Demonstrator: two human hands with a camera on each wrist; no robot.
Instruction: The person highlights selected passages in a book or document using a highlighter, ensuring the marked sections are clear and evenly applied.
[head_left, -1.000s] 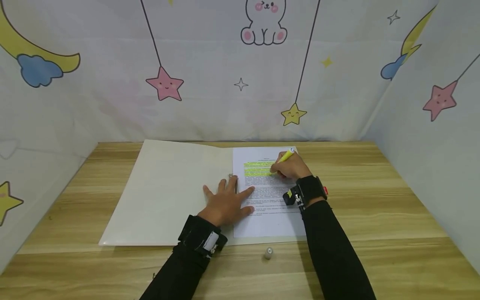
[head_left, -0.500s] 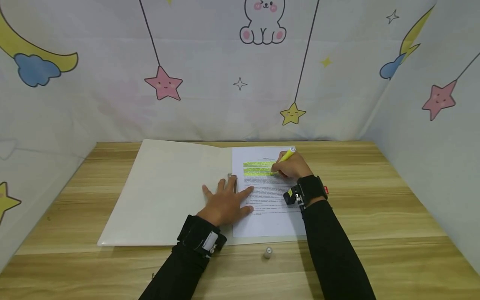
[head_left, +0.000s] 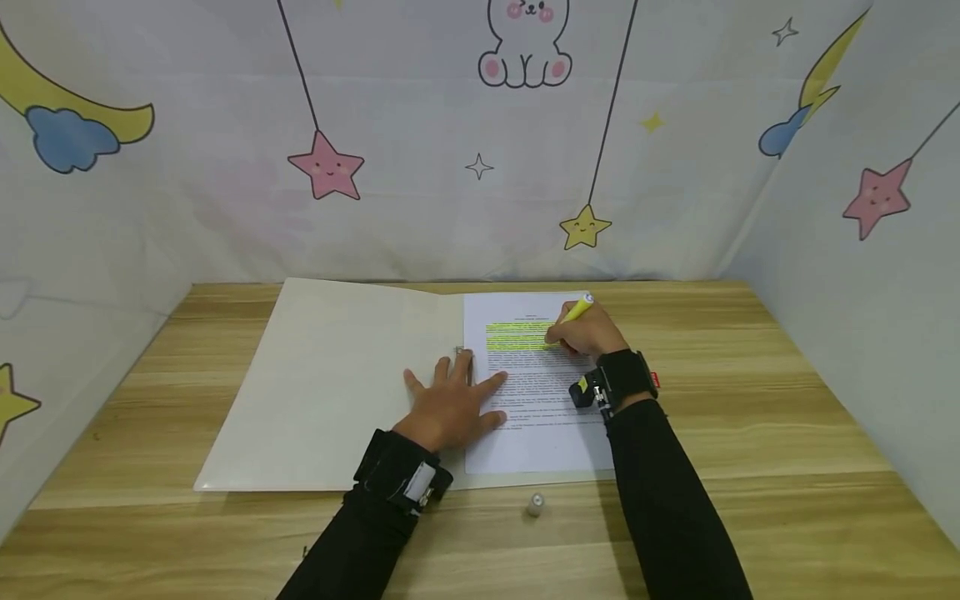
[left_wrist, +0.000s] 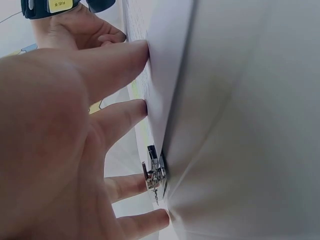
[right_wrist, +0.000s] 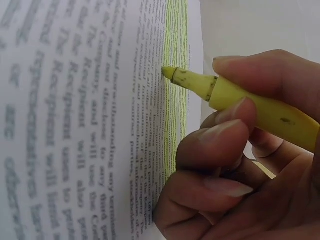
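Observation:
My right hand pinches a yellow highlighter between thumb and fingers. In the right wrist view its chisel tip touches the printed sheet at the edge of a band of yellow-marked lines. The sheet lies on the right side of an open white folder. My left hand rests with fingers spread, the thumb and index fingertips on the sheet's left margin and the others on the folder around its spine. Near those fingers, the left wrist view shows a metal clip at the sheet's edge.
A small grey cap stands on the wooden table in front of the folder. White cloth walls with printed stars and a bear enclose the table at the back and both sides.
The right hand has slid slightly to the right with the highlighter, and the yellow marking along the lowest marked line reaches further right. The left hand stays in place.

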